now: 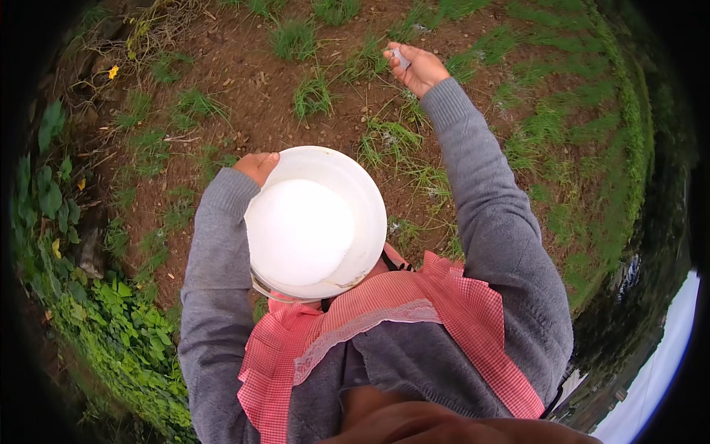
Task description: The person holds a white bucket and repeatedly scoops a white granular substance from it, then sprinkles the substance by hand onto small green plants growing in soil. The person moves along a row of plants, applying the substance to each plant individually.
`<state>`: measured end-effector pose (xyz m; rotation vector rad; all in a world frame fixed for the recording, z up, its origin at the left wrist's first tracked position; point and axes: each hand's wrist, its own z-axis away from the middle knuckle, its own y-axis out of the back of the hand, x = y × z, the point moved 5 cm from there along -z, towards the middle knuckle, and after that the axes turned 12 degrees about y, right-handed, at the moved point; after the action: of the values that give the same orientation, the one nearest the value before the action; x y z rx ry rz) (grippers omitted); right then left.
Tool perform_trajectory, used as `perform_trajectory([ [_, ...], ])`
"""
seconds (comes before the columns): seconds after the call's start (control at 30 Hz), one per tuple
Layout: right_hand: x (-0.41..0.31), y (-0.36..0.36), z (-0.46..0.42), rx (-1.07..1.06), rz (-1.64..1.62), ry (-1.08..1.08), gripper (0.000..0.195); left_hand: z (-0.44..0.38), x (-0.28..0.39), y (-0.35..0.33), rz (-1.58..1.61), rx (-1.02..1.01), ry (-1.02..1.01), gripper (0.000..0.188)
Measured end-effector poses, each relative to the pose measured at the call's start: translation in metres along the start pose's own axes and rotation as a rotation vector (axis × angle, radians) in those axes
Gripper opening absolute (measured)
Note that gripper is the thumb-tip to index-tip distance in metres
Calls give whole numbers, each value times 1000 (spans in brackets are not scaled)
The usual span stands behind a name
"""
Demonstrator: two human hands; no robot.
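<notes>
A white plastic bucket (363, 205) rests against the front of my body, partly filled with a bright white granular material (302, 233). My left hand (258, 166) grips the bucket's rim at its upper left, the thumb over the edge and the other fingers hidden behind the wall. Out ahead to the right, my right hand (417, 67) holds a small heap of white granules (400, 58) in its curled fingers, above the ground. Below that hand stand grassy tufts (391, 136) with some white granules among their blades.
Brown soil (249, 105) carries green tufts in rows, denser toward the right (577, 133). Leafy vines (122, 322) border the left side, and dry stems (161, 33) with a yellow flower (113, 72) lie at upper left. A red checked apron (355, 305) hangs below the bucket.
</notes>
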<state>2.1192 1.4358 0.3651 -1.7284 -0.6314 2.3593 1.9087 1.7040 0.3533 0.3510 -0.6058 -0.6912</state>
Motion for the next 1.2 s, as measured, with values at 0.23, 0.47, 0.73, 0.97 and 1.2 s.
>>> perform_trajectory([
  [0.23, -27, 42, -33, 35, 87, 152, 49, -5, 1, 3, -32, 7, 32, 52],
  [0.47, 56, -50, 135, -875, 326, -340, 31, -6, 7, 3, -60, 0, 4, 51],
  [0.73, 201, -101, 237, -1610, 1576, 193, 32, -10, 29, -6, -129, 16, -107, 50],
  [0.97, 176, -102, 225, -1307, 1149, 10, 17, 0, 18, -6, -90, 38, -60, 51],
  [1.2, 100, -57, 144, -472, 79, -470, 16, 1, -11, -3, -26, 21, 31, 50],
])
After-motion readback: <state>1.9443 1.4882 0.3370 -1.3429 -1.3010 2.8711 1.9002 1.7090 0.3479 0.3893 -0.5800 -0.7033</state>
